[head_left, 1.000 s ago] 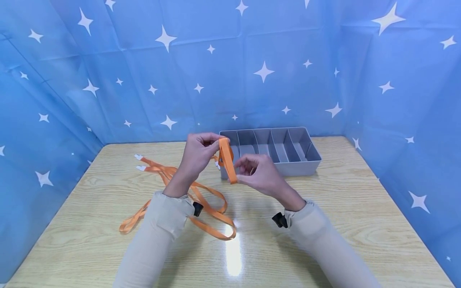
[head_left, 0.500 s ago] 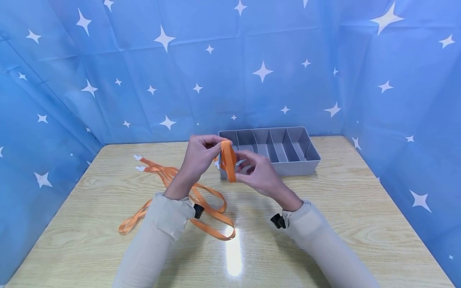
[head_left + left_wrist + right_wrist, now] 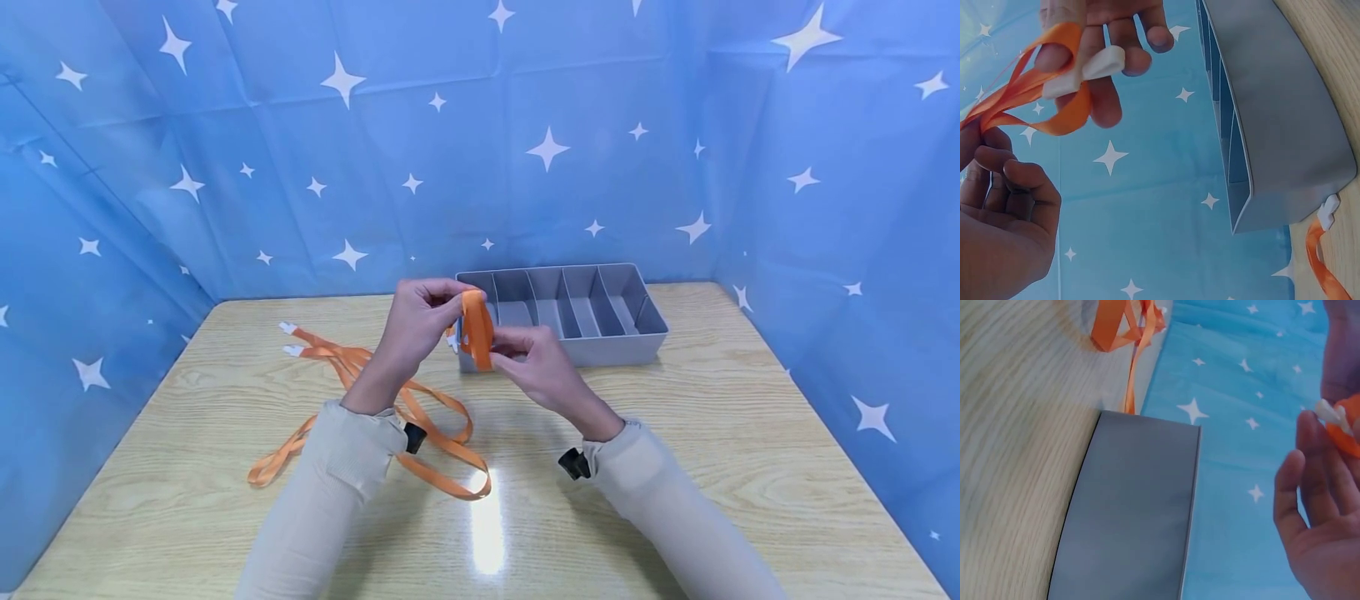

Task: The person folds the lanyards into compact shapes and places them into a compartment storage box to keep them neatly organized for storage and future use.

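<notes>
An orange lanyard (image 3: 477, 329), gathered into a flat looped coil, is held up between both hands in front of the box's left end. My left hand (image 3: 422, 325) pinches its upper end between thumb and fingers. From the right, my right hand (image 3: 538, 367) pinches the lower end with thumb and index finger. In the left wrist view a white clip (image 3: 1102, 65) shows on the held lanyard, beside the fingers of the right hand (image 3: 1107, 103). The right wrist view has the coil cut off at its edge, so part of the grip is hidden.
A grey box (image 3: 558, 352) with several compartments stands at the back of the wooden table (image 3: 712, 500). More orange lanyards (image 3: 435, 477) with white clips lie loosely on the left, partly under the left forearm. A blue starred curtain (image 3: 450, 208) surrounds the table.
My right hand shifts slightly left and up, its fingers closing onto the coil's lower end. The coil looks shorter and more bunched. My left hand hardly moves.
</notes>
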`<state>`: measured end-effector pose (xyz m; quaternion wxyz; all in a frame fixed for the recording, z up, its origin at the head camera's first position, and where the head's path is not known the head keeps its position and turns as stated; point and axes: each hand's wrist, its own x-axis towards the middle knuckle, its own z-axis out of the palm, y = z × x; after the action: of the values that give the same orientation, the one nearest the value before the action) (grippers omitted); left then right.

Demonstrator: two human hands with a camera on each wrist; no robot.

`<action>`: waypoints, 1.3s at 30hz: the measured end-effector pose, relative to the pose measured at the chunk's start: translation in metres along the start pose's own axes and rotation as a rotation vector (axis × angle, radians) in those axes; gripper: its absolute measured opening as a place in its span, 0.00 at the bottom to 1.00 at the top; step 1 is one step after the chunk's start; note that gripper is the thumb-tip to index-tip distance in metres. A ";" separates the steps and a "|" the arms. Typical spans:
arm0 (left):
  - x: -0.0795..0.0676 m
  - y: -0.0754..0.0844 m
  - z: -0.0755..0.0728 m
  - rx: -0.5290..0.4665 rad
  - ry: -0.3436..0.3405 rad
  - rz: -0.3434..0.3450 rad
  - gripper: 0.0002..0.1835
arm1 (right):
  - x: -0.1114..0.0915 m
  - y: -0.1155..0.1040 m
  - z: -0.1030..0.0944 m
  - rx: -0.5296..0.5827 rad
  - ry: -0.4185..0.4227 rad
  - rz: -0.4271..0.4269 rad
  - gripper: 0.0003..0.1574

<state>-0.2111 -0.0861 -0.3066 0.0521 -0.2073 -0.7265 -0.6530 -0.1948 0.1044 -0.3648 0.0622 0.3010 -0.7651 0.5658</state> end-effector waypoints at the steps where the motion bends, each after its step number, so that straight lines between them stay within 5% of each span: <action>1: 0.000 0.000 0.000 0.001 0.002 0.000 0.10 | 0.000 0.000 0.001 0.000 0.007 -0.002 0.16; 28: 0.003 0.001 -0.006 0.048 -0.005 0.066 0.10 | -0.005 -0.002 0.006 0.050 0.098 -0.016 0.07; 36: 0.005 0.001 -0.009 0.065 -0.012 0.073 0.09 | -0.005 -0.004 0.004 0.064 0.093 0.020 0.29; 39: 0.005 0.000 -0.011 0.085 -0.023 0.069 0.09 | -0.005 -0.006 0.002 0.062 0.045 0.057 0.28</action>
<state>-0.2180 -0.0956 -0.3032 0.0751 -0.2375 -0.7466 -0.6169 -0.1869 0.1038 -0.3625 0.0538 0.2681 -0.7541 0.5971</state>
